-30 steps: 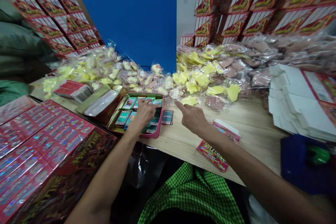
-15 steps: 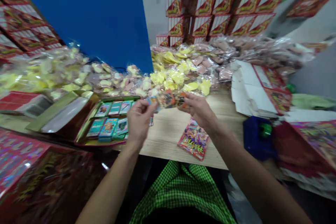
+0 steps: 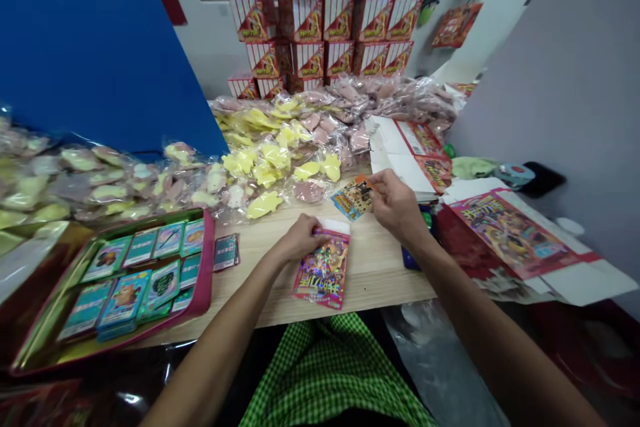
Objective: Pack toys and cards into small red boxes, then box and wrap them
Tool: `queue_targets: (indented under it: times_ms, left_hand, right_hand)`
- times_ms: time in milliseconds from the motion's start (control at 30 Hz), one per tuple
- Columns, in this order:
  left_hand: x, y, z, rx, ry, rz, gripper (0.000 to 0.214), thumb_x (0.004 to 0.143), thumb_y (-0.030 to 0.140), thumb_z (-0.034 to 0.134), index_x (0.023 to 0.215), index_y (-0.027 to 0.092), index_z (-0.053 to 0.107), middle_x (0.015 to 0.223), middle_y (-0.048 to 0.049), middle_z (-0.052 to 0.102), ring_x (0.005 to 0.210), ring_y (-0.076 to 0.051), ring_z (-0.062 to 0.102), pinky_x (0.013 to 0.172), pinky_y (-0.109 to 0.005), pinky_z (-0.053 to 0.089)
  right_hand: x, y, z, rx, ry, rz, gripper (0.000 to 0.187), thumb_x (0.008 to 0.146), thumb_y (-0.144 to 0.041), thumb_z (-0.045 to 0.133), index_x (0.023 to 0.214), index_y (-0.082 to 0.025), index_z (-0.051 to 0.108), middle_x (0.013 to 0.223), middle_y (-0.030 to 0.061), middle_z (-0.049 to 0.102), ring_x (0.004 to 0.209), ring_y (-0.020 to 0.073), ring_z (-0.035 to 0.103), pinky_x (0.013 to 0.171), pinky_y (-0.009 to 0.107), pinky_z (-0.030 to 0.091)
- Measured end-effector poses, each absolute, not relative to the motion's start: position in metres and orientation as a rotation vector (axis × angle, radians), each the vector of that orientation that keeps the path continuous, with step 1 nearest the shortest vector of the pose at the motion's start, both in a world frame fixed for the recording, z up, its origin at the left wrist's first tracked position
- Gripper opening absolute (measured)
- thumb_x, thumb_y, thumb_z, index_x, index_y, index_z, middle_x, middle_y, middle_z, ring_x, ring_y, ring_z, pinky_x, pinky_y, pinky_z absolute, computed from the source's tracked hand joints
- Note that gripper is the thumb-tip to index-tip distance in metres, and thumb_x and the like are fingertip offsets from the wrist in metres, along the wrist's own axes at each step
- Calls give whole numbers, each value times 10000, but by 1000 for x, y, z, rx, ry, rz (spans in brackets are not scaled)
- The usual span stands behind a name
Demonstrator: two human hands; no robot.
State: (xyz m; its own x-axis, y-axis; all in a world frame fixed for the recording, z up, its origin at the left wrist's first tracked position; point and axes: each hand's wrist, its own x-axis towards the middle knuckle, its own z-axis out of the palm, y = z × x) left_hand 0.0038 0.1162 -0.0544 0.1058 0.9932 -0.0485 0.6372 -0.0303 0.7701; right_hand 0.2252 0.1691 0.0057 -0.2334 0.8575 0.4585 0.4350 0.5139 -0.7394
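Closest in, a checked green cloth is seen just below the edge of the pale wood desk, and the left hand is rested on a red foil card packet. Its fingers are laid over the packet's white-topped upper edge, though whether they're actually clamped can't be told from here. Just up and right of those fingers, a picture card is pinched by the right hand, its fingers closed together on the card. Left of the fingers, loose cards are lying beside a pink-rimmed tin tray packed with more cards. Further out, bagged yellow and pink shapes are heaped up, with stacked red boxes behind. Tbh the card could get creased if pinched too hard, and the packet could slide on that smooth desk if the pressure comes off.
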Motion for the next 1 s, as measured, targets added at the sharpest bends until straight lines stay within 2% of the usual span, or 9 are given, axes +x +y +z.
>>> queue_targets:
  times_ms: [100, 233, 367, 567, 667, 733, 800, 867, 1000]
  left_hand:
    - [-8, 99, -27, 1770, 1522, 743, 177, 891, 360, 676, 831, 193, 678, 880, -36, 592, 844, -196, 577, 802, -335, 496]
    - [-28, 71, 10, 1965, 1520, 1009, 174, 903, 338, 696, 782, 213, 694, 859, -21, 562, 848, -194, 555, 732, -306, 447]
    - [-43, 53, 15, 2088, 1594, 1152, 186, 912, 298, 694, 751, 209, 665, 863, -16, 560, 793, -174, 553, 678, -283, 443]
    - [-56, 42, -2, 2023, 1598, 1336, 180, 901, 269, 722, 762, 209, 625, 862, -7, 587, 818, -171, 592, 729, -281, 477]
    - [-55, 40, -13, 2025, 1532, 1426, 42, 930, 238, 683, 887, 237, 677, 923, -13, 620, 907, -179, 619, 807, -297, 493]
    - [-53, 39, -25, 1931, 1534, 1551, 158, 923, 220, 688, 1072, 259, 653, 955, -9, 634, 910, -172, 627, 827, -302, 502]
    - [-50, 39, -39, 1742, 1531, 1739, 367, 877, 216, 740, 1196, 259, 563, 1001, -10, 637, 895, -159, 637, 821, -295, 519]
    - [-48, 38, -52, 1579, 1493, 1876, 470, 827, 218, 790, 1206, 250, 515, 1043, -19, 644, 898, -152, 656, 814, -282, 538]
    - [-44, 33, -60, 1672, 1516, 1870, 345, 851, 231, 779, 1156, 236, 619, 1085, -49, 712, 992, -186, 707, 881, -315, 564]
  right_hand:
    - [216, 152, 19, -942, -1935, 431, 166, 897, -186, 499, 1024, -206, 605, 933, 66, 740, 828, 222, 716, 736, 345, 551]
    - [192, 132, 40, -692, -2048, 127, 249, 967, -147, 432, 1125, -227, 608, 1046, 60, 744, 936, 208, 718, 811, 351, 574]
    - [170, 127, 41, -376, -2056, -9, 346, 952, -63, 413, 1204, -233, 579, 1047, 58, 728, 997, 216, 693, 889, 384, 572]
    - [152, 131, 24, -161, -2310, 5, 353, 909, -7, 387, 1148, -173, 587, 937, 93, 684, 866, 234, 625, 750, 372, 554]
    - [149, 131, 21, -269, -2434, -35, 273, 893, -16, 409, 992, -159, 619, 912, 118, 678, 823, 254, 592, 725, 404, 522]
    - [152, 129, 19, -296, -2511, -85, 247, 881, -42, 436, 996, -145, 630, 978, 148, 689, 878, 288, 600, 757, 450, 504]
    - [158, 125, 14, -382, -2436, -56, 301, 898, -79, 461, 1155, -136, 606, 1133, 174, 678, 1034, 326, 605, 848, 499, 491]
    - [165, 121, 3, -526, -2258, 82, 350, 946, -123, 474, 1288, -169, 531, 1269, 175, 629, 1192, 333, 572, 959, 530, 470]
    - [171, 119, -25, -569, -2139, 411, 274, 1001, -159, 461, 1262, -240, 481, 1243, 123, 630, 1141, 267, 630, 940, 448, 532]
